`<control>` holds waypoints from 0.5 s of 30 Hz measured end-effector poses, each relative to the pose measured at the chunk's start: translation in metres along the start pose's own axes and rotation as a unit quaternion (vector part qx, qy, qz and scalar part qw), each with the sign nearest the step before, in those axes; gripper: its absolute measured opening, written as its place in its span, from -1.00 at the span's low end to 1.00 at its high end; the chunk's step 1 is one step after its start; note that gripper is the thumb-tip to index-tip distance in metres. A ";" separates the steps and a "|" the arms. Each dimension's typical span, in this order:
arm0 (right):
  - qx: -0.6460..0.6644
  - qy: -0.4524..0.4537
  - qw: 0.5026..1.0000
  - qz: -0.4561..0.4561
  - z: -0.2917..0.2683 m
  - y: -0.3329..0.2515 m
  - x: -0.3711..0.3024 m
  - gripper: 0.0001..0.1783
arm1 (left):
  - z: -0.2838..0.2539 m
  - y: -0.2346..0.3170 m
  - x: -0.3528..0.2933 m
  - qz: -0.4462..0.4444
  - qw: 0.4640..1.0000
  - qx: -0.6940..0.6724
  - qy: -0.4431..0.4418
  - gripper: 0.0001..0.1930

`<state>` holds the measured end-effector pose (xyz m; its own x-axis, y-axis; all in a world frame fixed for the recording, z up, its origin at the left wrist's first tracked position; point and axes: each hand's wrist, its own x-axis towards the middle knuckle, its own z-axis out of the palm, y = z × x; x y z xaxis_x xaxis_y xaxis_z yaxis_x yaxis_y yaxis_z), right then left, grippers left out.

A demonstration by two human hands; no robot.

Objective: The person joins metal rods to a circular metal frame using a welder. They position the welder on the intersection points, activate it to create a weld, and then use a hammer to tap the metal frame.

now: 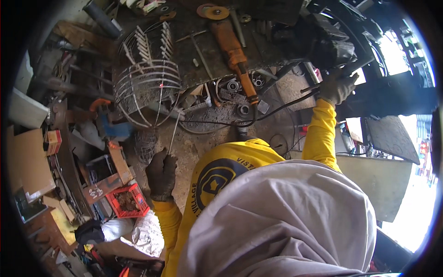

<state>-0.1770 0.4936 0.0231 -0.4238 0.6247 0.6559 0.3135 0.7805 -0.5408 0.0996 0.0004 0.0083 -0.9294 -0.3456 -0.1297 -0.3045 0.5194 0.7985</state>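
Note:
My left hand [161, 173], in a dark work glove, is low at left of centre, closed around a thin metal rod [174, 131]. The rod points up toward a rounded cage of bent metal rods [148, 85] at the bench's left end. Several short rods stick up from the cage's far side. My right hand [339, 87], in a grey glove, is out at the right, beside a dark bench vise [330, 44]. Its fingers look curled, but what they grip is hidden. Dark bars [310, 88] end close to that hand.
An orange angle grinder [230, 51] lies on the dark workbench [194, 51], its black cord [277, 111] hanging below. Metal rings [233, 86] sit under the bench edge. A red crate [128, 201], boxes [30, 161] and scrap crowd the left. A pale panel [378, 184] stands at right.

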 end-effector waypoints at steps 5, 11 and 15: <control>-0.015 -0.020 0.999 0.039 -0.008 -0.010 -0.009 -0.17 | -0.005 -0.008 0.000 -0.016 0.999 -0.017 -0.024 -0.81; -0.012 -0.059 0.997 0.040 -0.013 -0.010 -0.026 -0.10 | -0.017 -0.015 -0.004 0.027 0.999 0.008 -0.027 -0.84; -0.019 -0.073 0.997 0.031 -0.020 -0.013 -0.032 -0.09 | -0.025 -0.023 -0.009 0.022 0.999 0.011 -0.034 -0.85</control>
<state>-0.1503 0.4637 0.0199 -0.5208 0.6644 0.5360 0.3736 0.7420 -0.5566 0.1197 -0.0281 0.0052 -0.9536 -0.2688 -0.1353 -0.2672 0.5493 0.7918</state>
